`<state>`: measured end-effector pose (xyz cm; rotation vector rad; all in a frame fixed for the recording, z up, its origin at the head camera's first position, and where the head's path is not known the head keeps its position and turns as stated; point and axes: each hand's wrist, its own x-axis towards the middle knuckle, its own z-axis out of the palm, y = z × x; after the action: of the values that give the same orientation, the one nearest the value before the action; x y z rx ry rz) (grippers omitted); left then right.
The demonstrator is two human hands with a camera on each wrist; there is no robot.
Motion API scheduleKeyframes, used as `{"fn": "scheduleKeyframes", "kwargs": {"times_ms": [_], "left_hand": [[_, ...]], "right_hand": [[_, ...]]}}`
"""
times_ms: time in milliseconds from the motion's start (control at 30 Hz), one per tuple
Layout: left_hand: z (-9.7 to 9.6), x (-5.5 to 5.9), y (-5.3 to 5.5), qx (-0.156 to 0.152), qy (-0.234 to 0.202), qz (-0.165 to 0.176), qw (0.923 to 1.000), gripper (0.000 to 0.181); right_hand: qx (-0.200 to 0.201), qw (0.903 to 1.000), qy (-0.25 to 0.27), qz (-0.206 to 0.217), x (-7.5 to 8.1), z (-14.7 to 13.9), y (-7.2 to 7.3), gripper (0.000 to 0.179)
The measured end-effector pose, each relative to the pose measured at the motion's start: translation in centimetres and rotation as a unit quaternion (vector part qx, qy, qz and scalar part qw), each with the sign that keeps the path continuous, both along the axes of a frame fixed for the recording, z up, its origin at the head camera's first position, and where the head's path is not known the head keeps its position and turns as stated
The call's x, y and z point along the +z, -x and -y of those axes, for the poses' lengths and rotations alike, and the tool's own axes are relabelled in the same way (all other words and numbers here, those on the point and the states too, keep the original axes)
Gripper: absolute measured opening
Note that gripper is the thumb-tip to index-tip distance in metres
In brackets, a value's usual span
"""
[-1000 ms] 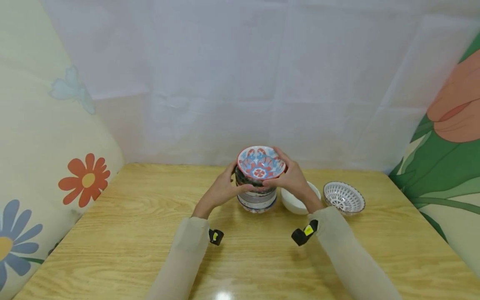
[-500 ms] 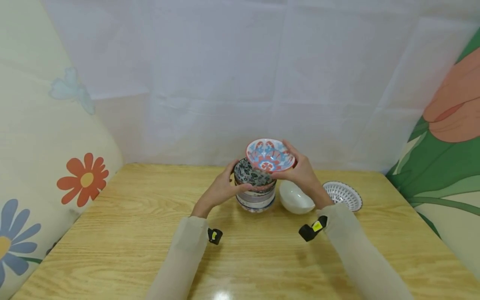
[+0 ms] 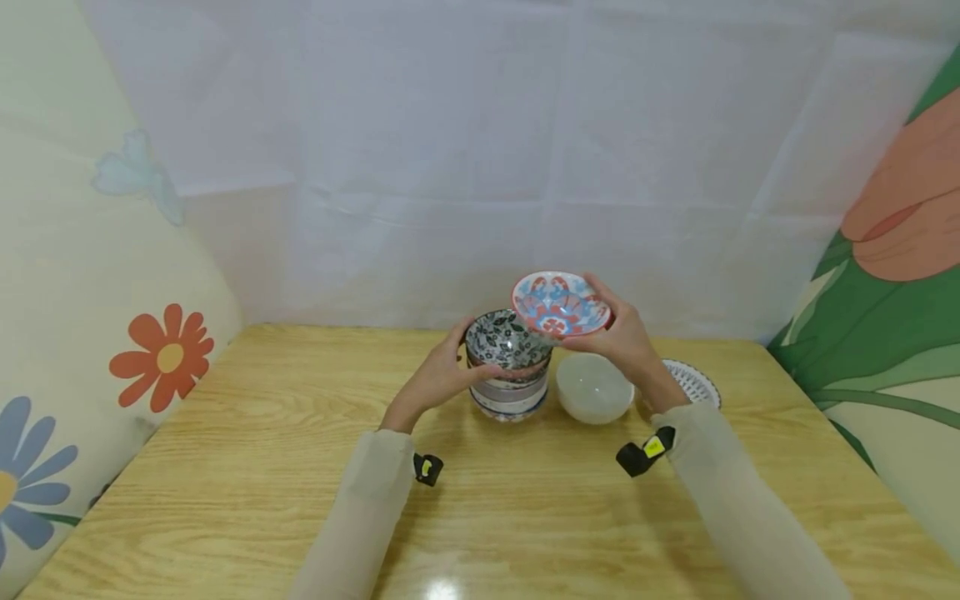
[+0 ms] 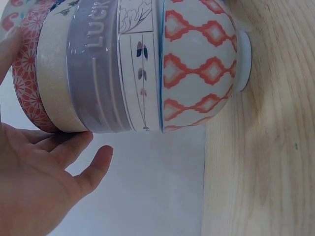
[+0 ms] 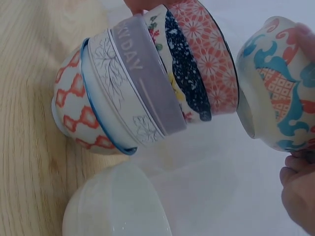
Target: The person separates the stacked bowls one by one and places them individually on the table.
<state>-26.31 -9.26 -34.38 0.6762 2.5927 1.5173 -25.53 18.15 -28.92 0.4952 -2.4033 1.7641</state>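
Observation:
My right hand (image 3: pixel 628 340) holds a red-and-blue patterned bowl (image 3: pixel 561 305) by its side, thumb in front and fingers behind. This bowl is raised, tilted slightly, beside the top of a stack of bowls (image 3: pixel 512 397). The uppermost bowl in the stack has a black floral inside (image 3: pixel 510 340). Around the upper part of the stack, my left hand (image 3: pixel 435 379) rests with thumb and fingers on either side. In the left wrist view, a grey bowl (image 4: pixel 96 73) and an orange-diamond bowl (image 4: pixel 202 69) at the bottom show below the left hand's fingers. The right wrist view shows the held bowl's foot near the stack's top rim.
A plain white bowl (image 3: pixel 595 390) stands right of the stack. Further right, a black-and-white patterned bowl (image 3: pixel 697 385) is partly hidden by the right wrist. The wooden table (image 3: pixel 262 467) meets a white cloth backdrop (image 3: pixel 420 167).
The right hand has lifted the red-and-blue bowl off the stack and moved it up and right, uncovering the black floral bowl. The left hand has stayed on the stack.

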Motion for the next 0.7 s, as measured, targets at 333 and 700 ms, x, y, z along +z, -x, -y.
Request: {"fn": "scheduleKeyframes", "kwargs": {"times_ms": [333, 700], "left_hand": [[0.0, 0.1, 0.0, 0.003, 0.001, 0.003, 1.0000, 0.088], [0.2, 0.4, -0.2, 0.008, 0.012, 0.001, 0.9999, 0.092]], "right_hand": [[-0.031, 0.9995, 0.000, 0.007, -0.5, -2.6, -0.8, 0.098], [-0.079, 0.9966, -0.022, 0.003, -1.8, -6.4, -2.2, 0.095]]}}
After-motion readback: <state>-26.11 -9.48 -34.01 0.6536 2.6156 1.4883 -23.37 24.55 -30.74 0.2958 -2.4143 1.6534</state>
